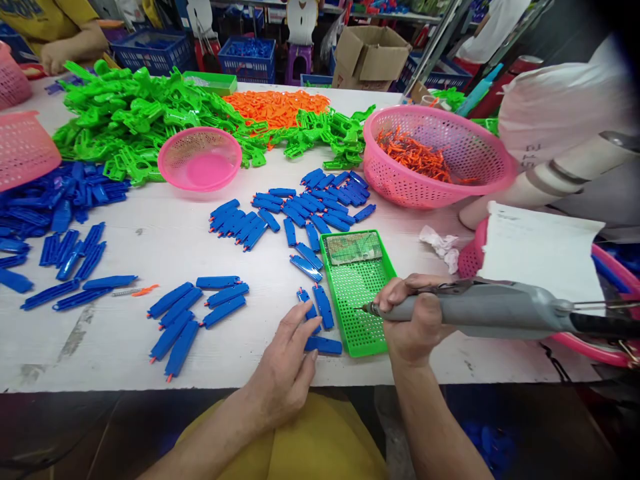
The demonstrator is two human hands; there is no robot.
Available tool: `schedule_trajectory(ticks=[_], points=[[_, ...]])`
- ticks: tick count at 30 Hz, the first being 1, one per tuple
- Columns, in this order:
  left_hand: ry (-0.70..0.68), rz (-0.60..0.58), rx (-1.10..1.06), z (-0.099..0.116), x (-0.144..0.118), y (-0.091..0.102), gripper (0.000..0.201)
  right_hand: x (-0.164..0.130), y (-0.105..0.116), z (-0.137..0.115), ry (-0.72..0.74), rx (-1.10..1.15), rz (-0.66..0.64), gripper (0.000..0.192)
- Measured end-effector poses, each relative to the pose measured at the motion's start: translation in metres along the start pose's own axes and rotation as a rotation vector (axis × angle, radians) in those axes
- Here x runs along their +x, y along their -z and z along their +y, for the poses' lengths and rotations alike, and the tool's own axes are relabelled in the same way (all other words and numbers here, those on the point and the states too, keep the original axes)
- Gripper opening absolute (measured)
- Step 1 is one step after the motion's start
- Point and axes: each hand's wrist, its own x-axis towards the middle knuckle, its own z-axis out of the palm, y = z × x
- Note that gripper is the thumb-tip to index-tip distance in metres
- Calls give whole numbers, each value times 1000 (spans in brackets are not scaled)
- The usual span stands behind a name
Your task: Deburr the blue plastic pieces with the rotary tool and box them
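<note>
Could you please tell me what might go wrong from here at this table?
The grey cylindrical electric screwdriver in the right hand points towards the left hand, so a slip might injure it. The thin grey coiled spring lies loose on the flat white tabletop and could roll away.

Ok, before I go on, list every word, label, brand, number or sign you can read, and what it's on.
None reads with certainty.
White bag: a few dark characters, turned sideways, too blurred.
White sheet: faint marks near its top, too small.
Cardboard box: reddish print low down, too small.
Yellow shirt, top left: dark print, too blurred.
Grey screwdriver: no legible lettering.
</note>
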Motion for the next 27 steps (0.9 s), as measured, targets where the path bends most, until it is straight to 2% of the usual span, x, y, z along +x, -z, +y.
schedule_trajectory(ticks=[3, 9, 13, 17, 20, 25, 27], points=[[-36, 40, 87, -9, -3, 5, 42, -1, -1, 1, -2, -14, 22, 15], [-105, -28, 268, -26, -10, 16, 28, -1, -3, 0, 24, -17, 23, 13], [-100, -99, 337, -31, 6, 19, 27, -2, -4, 1, 52, -11, -6, 10], [-129, -221, 336, -32, 29, 16, 32, -2, -3, 0, 42, -30, 3, 9], [-150, -257, 312, -31, 37, 13, 29, -1, -1, -5, 43, -34, 10, 14], [-155, -239, 307, -29, 26, 16, 18, -1, -1, -23, 29, 5, -5, 20], [-143, -214, 306, -29, 19, 19, 21, -2, -2, -29, 30, 32, -40, 22]])
